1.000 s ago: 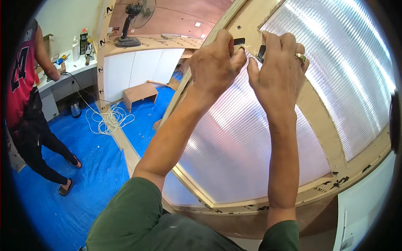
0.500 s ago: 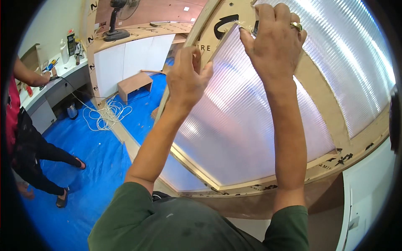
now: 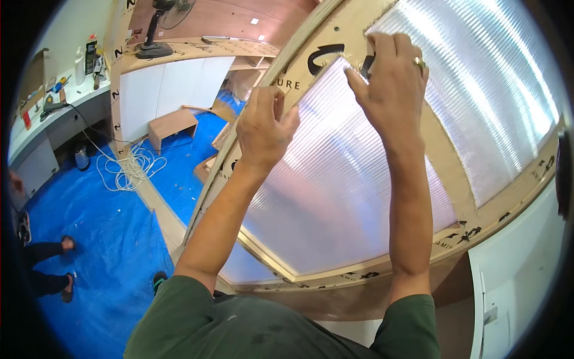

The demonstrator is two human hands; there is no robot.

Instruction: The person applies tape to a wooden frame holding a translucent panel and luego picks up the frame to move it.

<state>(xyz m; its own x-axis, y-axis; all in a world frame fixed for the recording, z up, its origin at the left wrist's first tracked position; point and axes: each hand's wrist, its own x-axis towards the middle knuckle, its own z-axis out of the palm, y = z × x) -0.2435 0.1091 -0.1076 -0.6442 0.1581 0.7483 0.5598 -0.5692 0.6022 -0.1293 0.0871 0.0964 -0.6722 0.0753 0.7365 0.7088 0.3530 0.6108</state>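
A ribbed translucent plastic sheet (image 3: pixel 347 197) lies in a pale wooden frame (image 3: pixel 293 269) that leans in front of me. Over the sheet's left edge is my left hand (image 3: pixel 266 128), its fingers curled in toward the thumb. Anything pinched there is too small or hidden to make out. My right hand (image 3: pixel 394 90), with a ring on one finger, rests at the sheet's upper corner. Its fingers bend over the wood and the thumb stands apart, close to the corner. A second ribbed sheet (image 3: pixel 478 78) fills the frame's right-hand part.
Blue sheeting (image 3: pixel 107 239) covers the floor. At left, a co-worker's legs (image 3: pixel 51 263) show near a white counter (image 3: pixel 30 128) holding a corded tool (image 3: pixel 54 106) and bottles. Coiled white cable (image 3: pixel 128 170) and a wooden box (image 3: pixel 172 127) lie beyond. A fan (image 3: pixel 154 48) stands on a ledge.
My view has shifted, and both hands stay near the sheet's upper corner and left edge. The co-worker has let go of the corded tool on the counter and moved back toward the lower left.
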